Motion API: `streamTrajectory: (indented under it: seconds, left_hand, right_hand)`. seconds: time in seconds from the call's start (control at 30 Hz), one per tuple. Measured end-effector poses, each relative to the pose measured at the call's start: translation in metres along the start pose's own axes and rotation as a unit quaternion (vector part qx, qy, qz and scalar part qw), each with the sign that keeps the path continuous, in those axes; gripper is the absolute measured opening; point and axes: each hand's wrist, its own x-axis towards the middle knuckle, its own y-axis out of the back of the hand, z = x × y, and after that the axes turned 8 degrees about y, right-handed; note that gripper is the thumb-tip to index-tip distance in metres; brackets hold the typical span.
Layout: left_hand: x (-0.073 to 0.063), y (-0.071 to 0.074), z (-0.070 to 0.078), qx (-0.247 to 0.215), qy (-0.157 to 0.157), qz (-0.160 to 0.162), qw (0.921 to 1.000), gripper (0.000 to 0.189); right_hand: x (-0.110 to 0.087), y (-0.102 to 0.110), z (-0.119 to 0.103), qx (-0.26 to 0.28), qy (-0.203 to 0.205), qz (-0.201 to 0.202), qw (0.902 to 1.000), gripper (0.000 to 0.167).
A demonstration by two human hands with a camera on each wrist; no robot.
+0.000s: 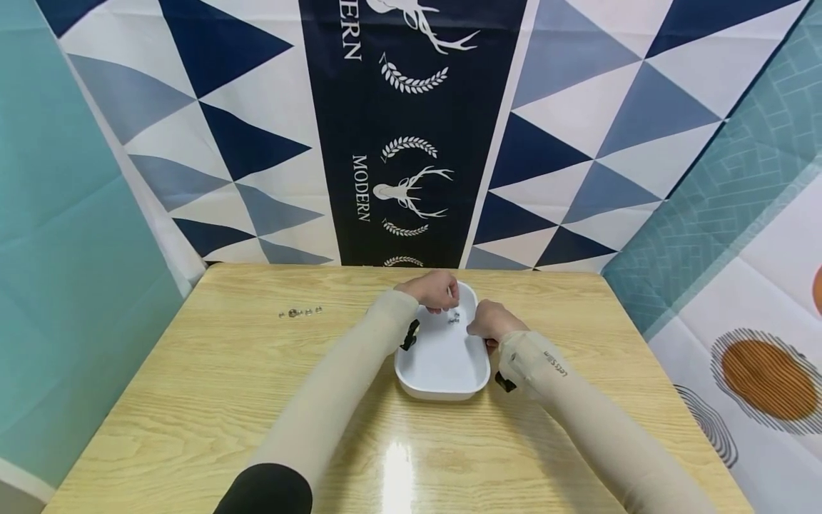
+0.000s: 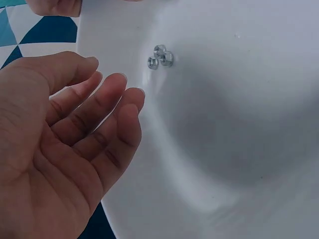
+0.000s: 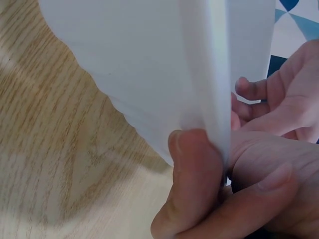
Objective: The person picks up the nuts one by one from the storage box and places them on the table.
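A white tray (image 1: 443, 364) stands at the far middle of the table, its long side pointing away from me. Three small shiny hex nuts (image 2: 160, 57) lie together inside it. My left hand (image 1: 437, 289) hovers over the tray's far left part; in the left wrist view its fingers (image 2: 102, 112) are loosely bent beside the nuts, with nothing between them. At the right side, my right hand (image 1: 494, 321) grips the rim. In the right wrist view, bent fingers (image 3: 194, 164) lie against the tray's outer wall (image 3: 129, 64), with the thumb at the rim.
To the left of the tray, several small metal nuts (image 1: 293, 313) lie in a short row on the wooden table (image 1: 212, 385). A patterned cloth (image 1: 257, 128) hangs behind the table's far edge.
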Motion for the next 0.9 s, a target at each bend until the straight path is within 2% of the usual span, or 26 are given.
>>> streamTrajectory:
  seconds: [0.3,0.5,0.7,0.9]
  left_hand:
    - [0.008,-0.010,-0.003,0.004,0.039,-0.011,0.9992,0.007]
    - [0.014,-0.018,-0.005,0.010,0.044,-0.019,0.9988,0.008]
    - [0.014,-0.022,-0.007,0.041,0.054,-0.025,0.9974,0.018]
    - [0.016,-0.026,-0.006,0.030,0.067,-0.027,0.9970,0.018]
  right_hand:
    - [0.000,-0.002,0.001,0.001,0.011,0.002,0.9999,0.026]
    - [-0.001,-0.001,0.003,0.006,0.014,0.008,0.9999,0.025]
    - [-0.001,-0.001,0.003,0.016,0.012,0.005,0.9998,0.025]
    - [-0.002,0.000,0.002,0.024,0.006,0.004,0.9997,0.027]
